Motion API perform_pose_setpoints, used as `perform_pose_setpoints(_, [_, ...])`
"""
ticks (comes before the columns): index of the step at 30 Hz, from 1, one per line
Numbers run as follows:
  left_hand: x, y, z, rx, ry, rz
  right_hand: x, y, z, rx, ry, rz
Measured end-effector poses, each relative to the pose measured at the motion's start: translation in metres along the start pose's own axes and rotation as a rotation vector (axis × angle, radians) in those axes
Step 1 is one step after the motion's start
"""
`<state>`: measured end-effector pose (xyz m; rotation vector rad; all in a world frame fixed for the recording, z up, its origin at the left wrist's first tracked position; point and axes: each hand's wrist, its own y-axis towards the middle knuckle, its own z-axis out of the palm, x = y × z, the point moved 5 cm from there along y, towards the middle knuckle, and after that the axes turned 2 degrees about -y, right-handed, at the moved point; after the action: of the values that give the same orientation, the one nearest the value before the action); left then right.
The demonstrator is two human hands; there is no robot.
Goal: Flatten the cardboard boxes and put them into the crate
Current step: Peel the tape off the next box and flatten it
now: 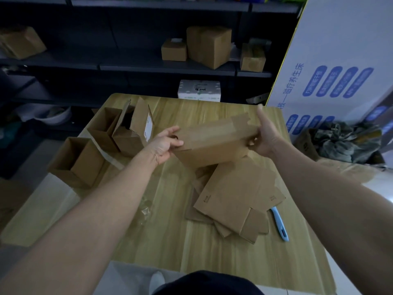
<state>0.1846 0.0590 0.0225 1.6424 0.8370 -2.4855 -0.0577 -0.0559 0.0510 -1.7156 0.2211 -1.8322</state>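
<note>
The cardboard box (217, 141) is held in the air over the middle of the table (212, 256), its taped seam facing up. The left hand (168, 143) grips its left end, thumb on top and fingers curled round the edge. The right hand (265, 135) clasps the right end, thumb raised along the far corner. Holding both ends likely lets the person squeeze or skew the box flat. Just below and nearer lies a pile of flattened boxes (238, 199), seemingly staged for the crate, which cannot be picked out in this dim view. A blue-handled cutter (279, 222) rests just right of the pile, handy for tape. Three open boxes (78, 162) wait at the table's left edge.
</note>
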Motion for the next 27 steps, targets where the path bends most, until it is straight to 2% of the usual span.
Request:
perform_pose_setpoints(3, [0.014, 0.005, 0.006, 0.028, 0.147, 0.005, -0.013, 0.004, -0.017, -0.176, -0.114, 0.096])
perform_pose_setpoints(8, [0.053, 0.003, 0.013, 0.127, 0.487, -0.133, -0.045, 0.001, -0.034, -0.247, -0.059, 0.32])
perform_pose_setpoints(11, [0.072, 0.002, 0.009, 0.16, 0.608, -0.202, -0.056, 0.0, -0.046, -0.309, -0.323, 0.326])
perform_pose_setpoints(15, [0.086, -0.004, 0.015, 0.158, 0.495, -0.292, -0.068, 0.0, -0.051, -0.35, -0.518, 0.302])
perform_pose_setpoints(20, [0.085, 0.01, 0.008, -0.158, 0.357, -0.211, -0.072, 0.009, -0.05, -0.37, -0.28, 0.186])
perform_pose_setpoints(24, [0.092, 0.004, 0.009, -0.07, 0.289, -0.414, -0.061, 0.008, -0.056, -0.417, -0.316, 0.126])
perform_pose_setpoints(27, [0.098, -0.001, 0.013, -0.068, 0.26, -0.432, -0.056, 0.006, -0.061, -0.427, -0.457, 0.121])
